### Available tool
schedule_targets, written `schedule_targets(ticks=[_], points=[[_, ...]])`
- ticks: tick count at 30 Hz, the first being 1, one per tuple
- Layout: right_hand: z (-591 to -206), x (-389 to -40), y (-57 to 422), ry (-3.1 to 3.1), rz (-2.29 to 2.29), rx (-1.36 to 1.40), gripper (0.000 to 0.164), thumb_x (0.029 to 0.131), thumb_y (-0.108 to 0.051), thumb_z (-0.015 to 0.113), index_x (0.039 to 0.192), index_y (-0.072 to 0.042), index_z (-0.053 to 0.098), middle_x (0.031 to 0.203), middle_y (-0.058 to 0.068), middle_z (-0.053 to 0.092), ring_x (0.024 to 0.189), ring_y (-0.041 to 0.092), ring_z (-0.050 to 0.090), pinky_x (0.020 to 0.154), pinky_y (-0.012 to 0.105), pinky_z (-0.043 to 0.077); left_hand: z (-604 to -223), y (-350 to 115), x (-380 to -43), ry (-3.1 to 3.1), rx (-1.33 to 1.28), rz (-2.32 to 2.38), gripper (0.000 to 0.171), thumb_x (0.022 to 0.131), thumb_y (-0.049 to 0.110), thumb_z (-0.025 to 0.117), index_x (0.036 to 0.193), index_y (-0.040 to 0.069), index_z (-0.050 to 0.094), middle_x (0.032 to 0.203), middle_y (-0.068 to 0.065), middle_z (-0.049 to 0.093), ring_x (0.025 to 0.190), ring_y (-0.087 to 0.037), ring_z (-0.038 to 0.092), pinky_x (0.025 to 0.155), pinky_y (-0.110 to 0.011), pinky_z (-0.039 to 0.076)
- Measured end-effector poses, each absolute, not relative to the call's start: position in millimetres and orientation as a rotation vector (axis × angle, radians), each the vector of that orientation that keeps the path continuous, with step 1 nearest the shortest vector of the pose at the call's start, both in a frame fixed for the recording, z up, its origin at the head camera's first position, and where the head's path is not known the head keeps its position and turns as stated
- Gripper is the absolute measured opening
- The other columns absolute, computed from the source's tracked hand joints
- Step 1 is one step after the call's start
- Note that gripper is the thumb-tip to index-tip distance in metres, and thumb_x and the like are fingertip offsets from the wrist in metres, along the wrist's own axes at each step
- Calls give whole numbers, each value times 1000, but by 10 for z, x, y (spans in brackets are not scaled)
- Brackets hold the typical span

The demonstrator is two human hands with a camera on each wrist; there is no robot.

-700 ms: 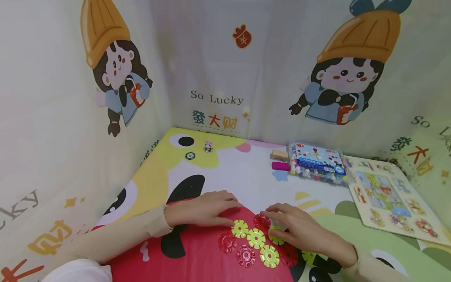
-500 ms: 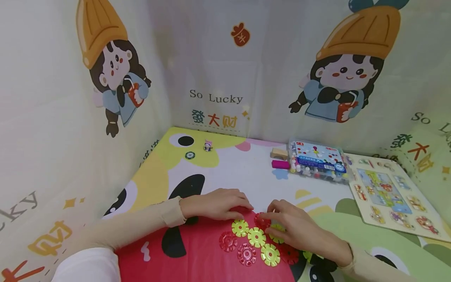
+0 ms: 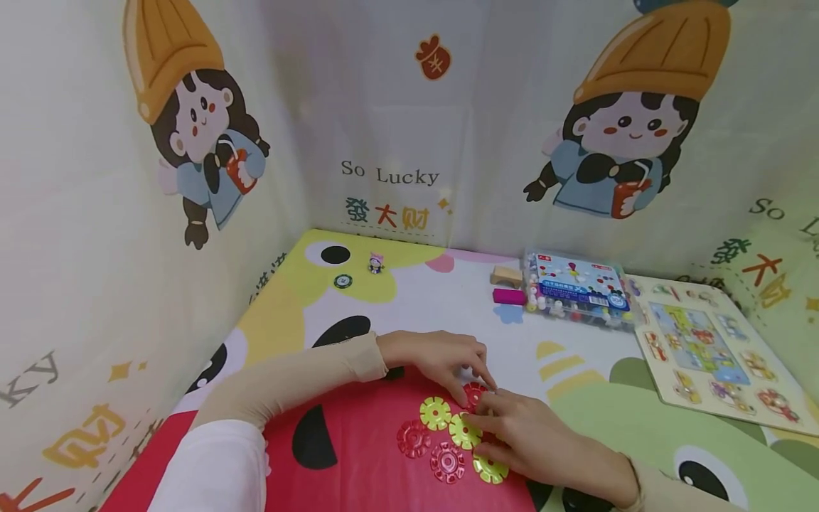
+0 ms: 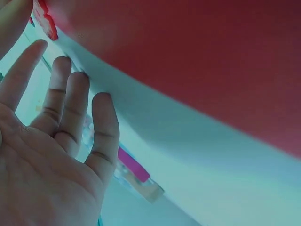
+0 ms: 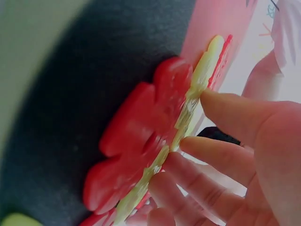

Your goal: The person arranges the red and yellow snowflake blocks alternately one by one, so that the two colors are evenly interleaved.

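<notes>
Several red and yellow notched plastic discs lie in a cluster on the red patch of the cloth in the head view. My left hand [image 3: 441, 359] reaches in from the back left, thumb and fingertips right at the rear red disc [image 3: 474, 395]. Its fingers are spread and gently bent in the left wrist view. My right hand [image 3: 534, 437] lies over the cluster's right side, hiding part of it. In the right wrist view its thumb and fingertips [image 5: 188, 143] touch the edges of yellow discs [image 5: 200, 77], with a red disc [image 5: 146, 127] beyond them.
A clear box of small parts [image 3: 576, 291] stands at the back, beside a magenta block [image 3: 509, 296] and a wooden block [image 3: 507, 276]. A picture puzzle board [image 3: 710, 348] lies at right. A small figurine [image 3: 375, 264] and a round token [image 3: 343, 281] sit at the back left.
My left hand has moved right, from the cluster's left side to the rear red disc. My right hand has shifted slightly down, covering more of the yellow and red discs at the right.
</notes>
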State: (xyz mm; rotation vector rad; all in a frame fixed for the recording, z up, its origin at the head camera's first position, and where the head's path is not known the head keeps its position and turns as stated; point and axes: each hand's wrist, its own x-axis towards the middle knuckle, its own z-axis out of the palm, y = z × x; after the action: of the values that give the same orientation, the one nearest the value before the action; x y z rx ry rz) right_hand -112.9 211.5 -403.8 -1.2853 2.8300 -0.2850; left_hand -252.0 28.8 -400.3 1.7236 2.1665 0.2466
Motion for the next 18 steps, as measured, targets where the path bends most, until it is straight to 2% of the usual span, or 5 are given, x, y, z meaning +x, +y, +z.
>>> schedule_targets(ticks=[8, 18], points=[[-4054, -1127, 2084, 2845, -217, -1269, 31, 85, -45, 65, 114, -34, 68, 99, -11, 59, 86, 0, 47, 64, 15, 44, -4030, 334, -2525, 2148, 1699, 266, 45, 73, 50, 76, 116, 46, 63, 107, 17, 54, 98, 3, 46, 75, -12, 44], [-4066, -1139, 2087, 2835, -291, -1265, 31, 85, -44, 67, 114, -32, 69, 98, -12, 59, 85, -3, 48, 62, 12, 43, -4052, 375, -2574, 2114, 1673, 308, 45, 69, 43, 81, 111, 35, 65, 104, 13, 56, 95, -1, 48, 76, -12, 43]])
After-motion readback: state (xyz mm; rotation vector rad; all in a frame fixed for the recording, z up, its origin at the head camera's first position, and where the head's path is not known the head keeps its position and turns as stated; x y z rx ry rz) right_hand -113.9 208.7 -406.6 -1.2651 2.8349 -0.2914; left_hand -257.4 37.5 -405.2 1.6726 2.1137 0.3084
